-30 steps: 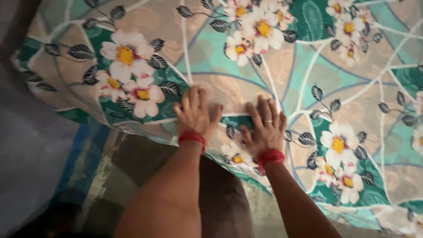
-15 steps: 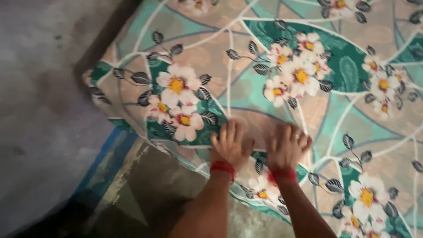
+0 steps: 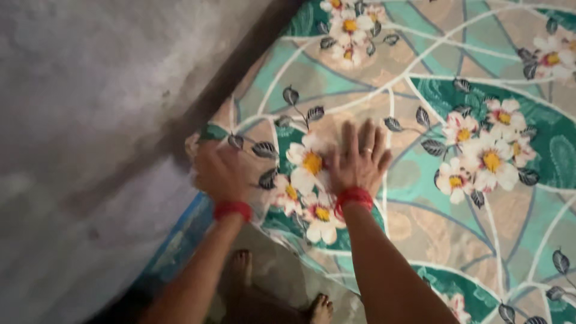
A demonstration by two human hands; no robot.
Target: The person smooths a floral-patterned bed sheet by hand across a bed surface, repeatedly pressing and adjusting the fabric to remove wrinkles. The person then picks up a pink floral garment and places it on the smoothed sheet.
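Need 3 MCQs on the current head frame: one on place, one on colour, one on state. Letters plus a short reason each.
1. Where does the left hand lie?
A. at the corner of the floral sheet, next to the grey wall
B. in the middle of the sheet
C. on the floor

2. What colour are the wrist bands?
A. blue
B. red
C. white

3. How is the right hand posed?
A. clenched in a fist
B. lifted clear of the sheet
C. flat on the sheet, fingers spread

Key:
1 A, the hand sits at the sheet's corner where it meets the wall.
2 B, both wrists carry red bands.
3 C, the palm lies down on the fabric beside a white flower, fingers fanned out.
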